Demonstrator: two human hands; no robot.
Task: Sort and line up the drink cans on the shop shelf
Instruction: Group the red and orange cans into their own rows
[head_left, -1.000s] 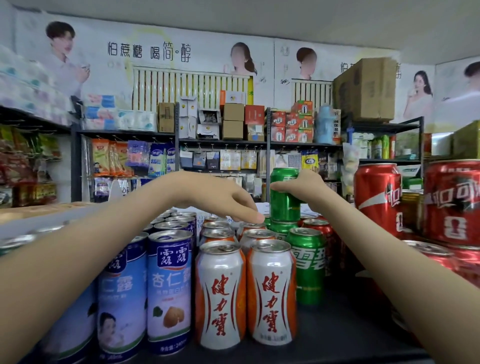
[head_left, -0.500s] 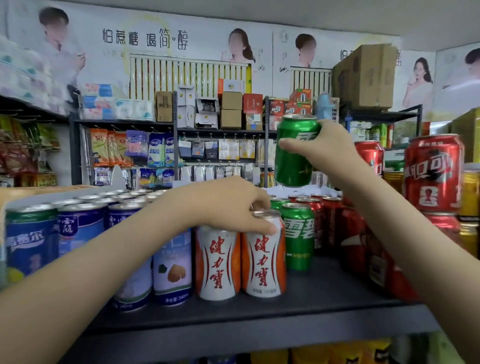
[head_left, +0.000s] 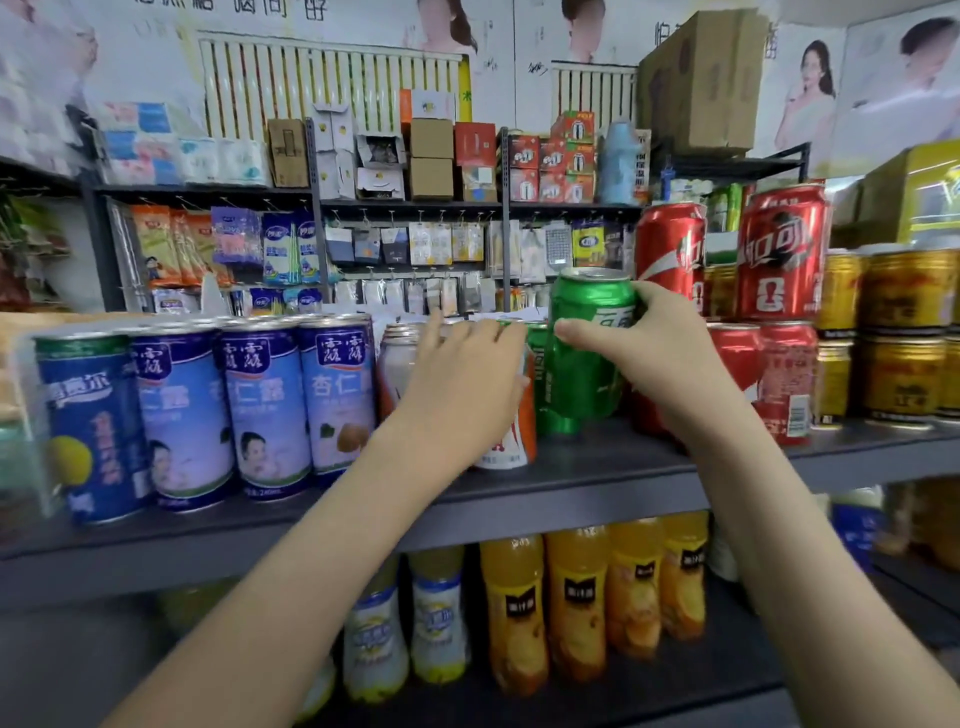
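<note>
**Green can coming down into the front row**

Nearest, on the lower tier, orange juice bottles stand under the shelf. On its front row, the left hand lies over an orange-and-white can with fingers spread and fairly straight, pressing rather than clasping. This probably steadies that can so it is not knocked. Blue cans line up just left of it.

The right hand wraps the green can, thumb across the front and fingers round the back. The can is tilted, base low by the shelf, just right of the orange-and-white can. Whether it touches the shelf cannot be told. The tilt likely lets it slip into the gap beside its own kind, since another green can shows behind.

Farther right are stacked red cans, then gold cans.

Half a second ago the green can was held high above the row, and now it is down at shelf level. The left hand was curled on the can top and now lies spread over it.
</note>
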